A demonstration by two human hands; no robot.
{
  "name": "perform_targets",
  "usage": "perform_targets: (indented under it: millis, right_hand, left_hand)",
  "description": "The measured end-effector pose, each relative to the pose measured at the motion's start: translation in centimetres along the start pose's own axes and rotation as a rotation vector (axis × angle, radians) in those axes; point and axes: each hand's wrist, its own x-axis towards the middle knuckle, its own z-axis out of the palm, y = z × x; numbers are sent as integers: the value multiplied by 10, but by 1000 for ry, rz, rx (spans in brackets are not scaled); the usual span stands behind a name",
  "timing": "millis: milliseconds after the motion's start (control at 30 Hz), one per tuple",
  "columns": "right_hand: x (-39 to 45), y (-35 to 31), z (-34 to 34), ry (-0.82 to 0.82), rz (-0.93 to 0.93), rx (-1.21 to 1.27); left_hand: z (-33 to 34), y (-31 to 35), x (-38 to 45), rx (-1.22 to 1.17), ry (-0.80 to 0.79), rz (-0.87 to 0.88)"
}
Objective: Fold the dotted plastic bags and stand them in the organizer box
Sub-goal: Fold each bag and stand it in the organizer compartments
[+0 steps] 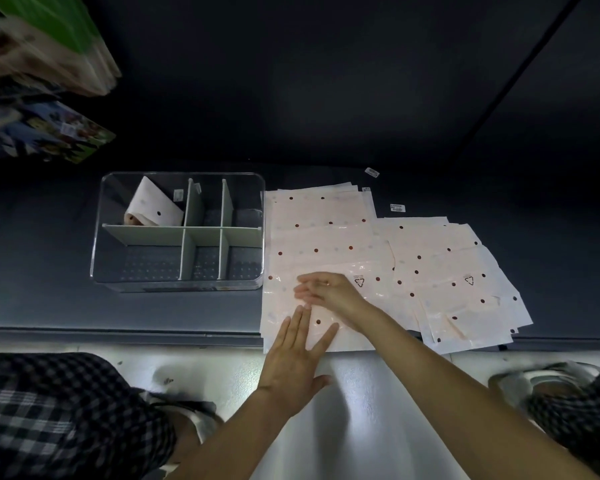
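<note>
Plastic dotted bag (312, 237): left hand (297, 355) flat, fingers spread; right hand (328, 292) fingers loosely extended, touching.

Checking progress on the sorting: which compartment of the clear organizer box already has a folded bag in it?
The far-left compartment of the clear plastic organizer box: a folded white dotted plastic bag leans inside it. The other five hold no bag.

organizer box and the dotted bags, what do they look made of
Organizer box: likely clear hard plastic, glossy; the floor shows through its walls. Its dividers look opaque and matte, probably plastic. Dotted bags: thin plastic film, with shiny wrinkles and a printed triangle mark.
</note>
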Motion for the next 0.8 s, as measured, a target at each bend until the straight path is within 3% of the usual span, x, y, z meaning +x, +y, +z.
perform_targets:
  millis: [133, 267, 433, 667, 800]
  right_hand:
    - [11, -5, -10, 126, -56, 184]
    - [-2, -2, -24, 359, -307, -323]
    - [-45, 36, -46, 130, -494, -1077]
    - [-57, 47, -41, 217, -806, -1415]
    - [-55, 42, -41, 212, -856, -1533]
  left_hand:
    - [0, -3, 0, -35, 12, 17]
    - [-2, -12, 1, -82, 31, 14]
    - [-19, -24, 12, -283, 170, -90]
    - [-35, -30, 20, -262, 180, -85]
    - [-54, -28, 18, -75, 280, 93]
